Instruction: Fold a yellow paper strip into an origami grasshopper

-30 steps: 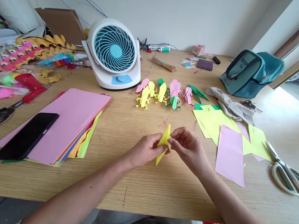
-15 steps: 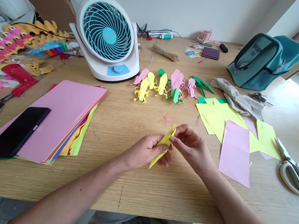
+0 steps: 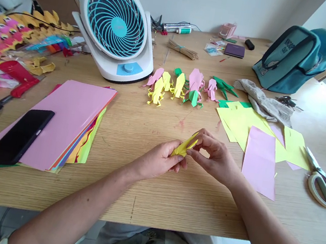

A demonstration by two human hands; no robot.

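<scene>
A small piece of yellow folded paper [image 3: 184, 147] is held up over the table, its upper right end split into two points. My left hand [image 3: 167, 155] is closed around its lower part, thumb on top. At the points, my right hand [image 3: 211, 152] has thumb and fingertips closed on the paper; just where they pinch is partly hidden. Beyond my hands stands a group of folded paper frogs: yellow ones [image 3: 157, 91], pink ones [image 3: 195, 79] and green ones [image 3: 193, 97].
To the right are yellow sheets [image 3: 240, 122], a pink sheet [image 3: 259, 162], scissors [image 3: 323, 182], a grey cloth [image 3: 261, 102] and a teal bag [image 3: 296, 62]. A paper stack [image 3: 74, 112] with a black phone [image 3: 18, 136] lies left. A fan [image 3: 119, 28] stands behind it.
The yellow paper's upper end has parted into two points, and its lower tip no longer sticks out below my left hand. Both hands stay close together; the view has shifted slightly.
</scene>
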